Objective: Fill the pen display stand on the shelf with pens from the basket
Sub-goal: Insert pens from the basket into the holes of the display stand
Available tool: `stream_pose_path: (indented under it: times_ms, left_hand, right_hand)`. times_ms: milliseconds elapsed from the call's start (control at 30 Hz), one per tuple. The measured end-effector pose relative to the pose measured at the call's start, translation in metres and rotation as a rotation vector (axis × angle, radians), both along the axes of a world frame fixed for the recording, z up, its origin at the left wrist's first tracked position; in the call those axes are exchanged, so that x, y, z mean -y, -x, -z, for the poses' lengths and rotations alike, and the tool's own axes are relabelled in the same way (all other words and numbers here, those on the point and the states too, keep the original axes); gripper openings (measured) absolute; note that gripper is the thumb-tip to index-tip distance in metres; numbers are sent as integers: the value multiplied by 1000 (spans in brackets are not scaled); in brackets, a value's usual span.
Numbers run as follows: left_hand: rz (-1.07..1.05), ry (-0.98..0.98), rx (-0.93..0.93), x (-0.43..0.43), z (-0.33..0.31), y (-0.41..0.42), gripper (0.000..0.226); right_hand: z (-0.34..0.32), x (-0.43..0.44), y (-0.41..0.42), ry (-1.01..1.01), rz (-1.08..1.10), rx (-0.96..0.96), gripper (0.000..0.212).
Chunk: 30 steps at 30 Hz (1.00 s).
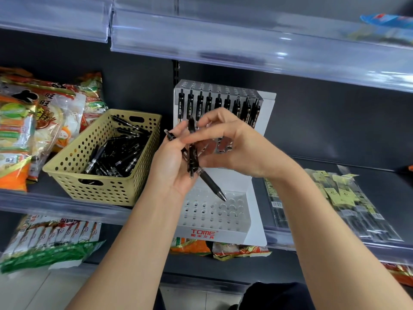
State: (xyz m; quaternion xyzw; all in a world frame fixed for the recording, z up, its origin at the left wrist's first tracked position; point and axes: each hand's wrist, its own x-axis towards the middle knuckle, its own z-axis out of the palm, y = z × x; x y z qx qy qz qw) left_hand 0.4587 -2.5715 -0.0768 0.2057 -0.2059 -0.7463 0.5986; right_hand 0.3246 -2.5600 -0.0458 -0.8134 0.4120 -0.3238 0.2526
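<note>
"TOME" on pen display stand [202, 233] front

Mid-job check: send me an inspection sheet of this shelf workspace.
Surface: dark shelf, clear front rail.
Job's things: white stand, black pens at the back, front holes empty; tan basket holding loose pens.
Clutter: snack bags left; packaged stationery right.
Hands: left hand grips a pen bundle; right hand pinches the upright pen in it.
Cables: nothing seen.
Surroundings: upper shelf rail above; snack packs below.
</note>
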Motion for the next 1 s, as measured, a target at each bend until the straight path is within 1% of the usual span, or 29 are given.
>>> stream_pose_path:
  times_ms: [67, 100, 167, 233, 300, 333, 400, 433, 533, 567, 667, 733, 900, 1000]
  left_hand:
    - [21, 1, -44, 0, 0, 1, 33]
    - [35, 11, -45, 0, 0, 1, 27]
    - [35, 43, 18, -2, 0, 1, 20]
    - [0, 57, 107, -4, -1, 2, 24]
    - [-24, 37, 171, -6, 0, 3, 24]
    - [-31, 25, 210, -7, -1, 3, 21]
    - [-49, 21, 303, -8, 0, 2, 17]
    - [-58, 26, 340, -8, 1, 1, 17]
    - [-65, 45, 400, -9, 2, 2, 16]
    - [-59, 47, 414, -9, 2, 2, 15]
    - [-43, 42, 450, -8, 6, 3, 11]
    - [-35, 50, 474, -8, 8, 3, 10]
    - [-6, 70, 474, -6, 8, 2, 6]
    - [17, 62, 425, -5, 7, 2, 10]
  right_hand:
    - [3, 1, -5, 82, 24, -20, 39]
    - [4, 2, -7, 127, 38, -19, 37]
    - [4, 2, -11, 200, 53, 26, 31]
    - [2, 1, -15, 278, 96, 111, 20]
    - [-1, 2, -16, 371, 209, 204, 6]
    - [-3, 3, -15, 404, 283, 263, 4]
    - [-7, 3, -11, 425, 415, 395, 13]
    - [-10, 3, -9, 428, 473, 426, 18]
    - [-14, 6, 0, 432, 642, 394, 25]
    - [-15, 7, 2, 418, 682, 384, 23]
    - [-14, 10, 6, 419, 767, 312, 10]
    - [-13, 11, 5, 441, 817, 233, 12]
    - [-12, 14, 5, 421, 886, 65, 19]
    - [-11, 17, 5, 379, 900, 10, 21]
